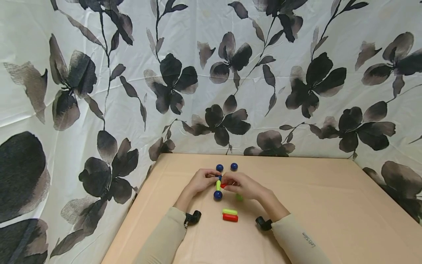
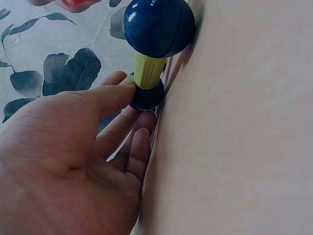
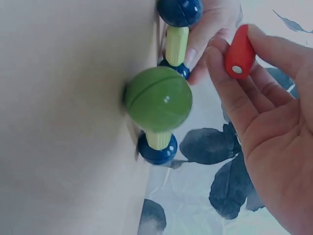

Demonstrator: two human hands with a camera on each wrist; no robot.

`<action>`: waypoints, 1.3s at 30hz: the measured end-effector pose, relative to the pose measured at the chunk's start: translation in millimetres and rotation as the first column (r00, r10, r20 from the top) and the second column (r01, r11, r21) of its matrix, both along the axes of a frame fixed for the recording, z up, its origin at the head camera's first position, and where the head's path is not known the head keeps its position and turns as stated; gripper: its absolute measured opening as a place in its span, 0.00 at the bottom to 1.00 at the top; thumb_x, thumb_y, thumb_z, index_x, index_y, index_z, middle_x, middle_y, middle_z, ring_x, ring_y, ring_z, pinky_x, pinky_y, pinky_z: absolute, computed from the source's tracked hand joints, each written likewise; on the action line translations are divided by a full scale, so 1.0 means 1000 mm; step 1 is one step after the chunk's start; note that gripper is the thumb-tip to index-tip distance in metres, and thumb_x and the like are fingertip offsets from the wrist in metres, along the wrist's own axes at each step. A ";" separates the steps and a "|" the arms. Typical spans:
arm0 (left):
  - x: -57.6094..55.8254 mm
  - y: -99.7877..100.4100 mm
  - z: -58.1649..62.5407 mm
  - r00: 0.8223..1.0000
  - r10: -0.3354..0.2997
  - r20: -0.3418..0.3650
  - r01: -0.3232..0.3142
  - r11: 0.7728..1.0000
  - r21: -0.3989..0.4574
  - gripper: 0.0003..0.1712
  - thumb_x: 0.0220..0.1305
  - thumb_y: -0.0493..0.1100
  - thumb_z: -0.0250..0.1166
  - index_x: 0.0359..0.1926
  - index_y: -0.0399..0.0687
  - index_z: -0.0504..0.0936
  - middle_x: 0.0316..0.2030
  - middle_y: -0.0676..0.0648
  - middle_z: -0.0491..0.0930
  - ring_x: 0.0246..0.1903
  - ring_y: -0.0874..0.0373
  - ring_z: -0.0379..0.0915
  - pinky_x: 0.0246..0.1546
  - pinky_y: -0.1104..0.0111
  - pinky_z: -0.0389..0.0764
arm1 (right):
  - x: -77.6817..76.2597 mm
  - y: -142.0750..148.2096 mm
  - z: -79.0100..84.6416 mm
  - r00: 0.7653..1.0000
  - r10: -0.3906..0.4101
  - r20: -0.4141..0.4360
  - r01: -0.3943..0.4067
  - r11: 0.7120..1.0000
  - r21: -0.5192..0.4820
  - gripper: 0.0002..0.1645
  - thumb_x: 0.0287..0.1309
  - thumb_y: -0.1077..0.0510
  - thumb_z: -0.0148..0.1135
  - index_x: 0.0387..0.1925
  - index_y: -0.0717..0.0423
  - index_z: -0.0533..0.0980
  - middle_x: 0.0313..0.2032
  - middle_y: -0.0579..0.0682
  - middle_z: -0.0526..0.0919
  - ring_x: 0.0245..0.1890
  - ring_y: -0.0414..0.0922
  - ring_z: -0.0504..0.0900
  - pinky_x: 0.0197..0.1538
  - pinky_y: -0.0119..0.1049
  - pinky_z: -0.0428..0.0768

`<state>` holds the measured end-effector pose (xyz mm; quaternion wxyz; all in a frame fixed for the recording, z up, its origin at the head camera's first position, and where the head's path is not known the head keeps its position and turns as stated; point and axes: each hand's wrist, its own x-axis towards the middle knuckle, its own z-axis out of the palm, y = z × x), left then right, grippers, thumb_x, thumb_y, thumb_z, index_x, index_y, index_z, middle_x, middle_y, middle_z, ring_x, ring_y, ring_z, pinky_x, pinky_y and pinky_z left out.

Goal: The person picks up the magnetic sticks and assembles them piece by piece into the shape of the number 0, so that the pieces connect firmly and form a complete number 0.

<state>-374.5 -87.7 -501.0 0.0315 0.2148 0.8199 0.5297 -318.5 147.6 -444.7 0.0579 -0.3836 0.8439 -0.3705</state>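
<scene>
My left hand point(image 1: 200, 182) pinches the far blue ball point(image 2: 148, 95) of a piece on the table, thumb on its near side. A yellow-green rod point(image 2: 148, 71) joins that ball to a nearer, larger-looking blue ball point(image 2: 159, 27). To the right, my right hand point(image 1: 243, 184) holds a short red rod point(image 3: 240, 53) between thumb and fingers, its round silver end facing the camera. The right wrist view shows a green ball point(image 3: 159, 99) with a pale yellow rod point(image 3: 159, 140) and another blue ball point(image 3: 157, 148) behind it. In the head view, my right hand mostly hides the green ball point(image 1: 239, 197).
Nearer me on the tan table point(image 1: 329, 205) lie a yellow-green rod point(image 1: 229, 211) and a red rod point(image 1: 230, 218), side by side. Two blue balls, one left point(image 1: 219, 168) and one right point(image 1: 234, 167), sit beyond my hands. A flower-patterned cloth point(image 1: 263, 91) hangs behind the table.
</scene>
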 end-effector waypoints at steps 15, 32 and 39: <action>0.001 0.001 0.000 1.000 0.017 0.010 -0.017 1.000 -0.005 0.12 0.71 0.37 0.68 0.52 0.49 0.90 0.50 0.47 0.88 0.42 0.59 0.81 0.45 0.69 0.80 | -0.004 0.017 0.005 0.997 -0.015 -0.077 0.010 0.998 -0.060 0.15 0.69 0.66 0.64 0.51 0.49 0.88 0.51 0.50 0.89 0.52 0.44 0.85 0.53 0.32 0.84; 0.001 0.002 0.001 0.999 0.033 0.009 -0.033 0.999 -0.018 0.12 0.70 0.38 0.69 0.53 0.48 0.90 0.52 0.46 0.88 0.44 0.59 0.81 0.46 0.70 0.80 | -0.007 0.035 0.013 0.994 -0.093 0.060 0.098 0.992 -0.084 0.13 0.70 0.63 0.65 0.51 0.50 0.88 0.43 0.54 0.88 0.37 0.48 0.83 0.42 0.33 0.84; 0.001 0.002 0.001 0.999 0.036 0.026 -0.035 0.999 -0.028 0.13 0.71 0.39 0.69 0.54 0.47 0.89 0.52 0.47 0.88 0.43 0.59 0.79 0.47 0.68 0.79 | -0.005 0.041 0.017 0.990 -0.090 0.106 0.098 0.993 -0.064 0.13 0.71 0.58 0.65 0.53 0.47 0.86 0.42 0.59 0.87 0.33 0.53 0.86 0.38 0.40 0.86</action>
